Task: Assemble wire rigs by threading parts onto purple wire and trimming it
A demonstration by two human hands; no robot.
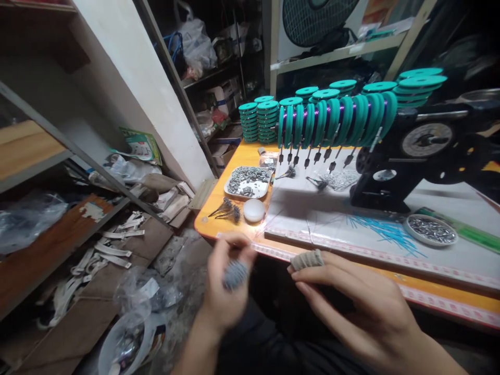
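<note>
My left hand (226, 284) is raised in front of the table's near edge with its fingers closed around a small grey bundle (235, 274) that looks like a cluster of little metal pieces; it is blurred. My right hand (359, 304) sits just to the right, fingers extended toward the left hand, and one fingertip wears a beige cloth wrap (307, 259). The right hand holds nothing that I can see. Both hands hover below the orange table edge (234, 237).
A row of teal spools with purple wire (336, 122) stands on a black winding machine (410, 151). Stacks of teal spools (260, 122) sit behind. A white tray of metal bits (248, 182), a round white lid (253, 210), a round dish (430, 229), and blue strands (385, 232) lie on the table. Cluttered shelves (78, 245) on the left.
</note>
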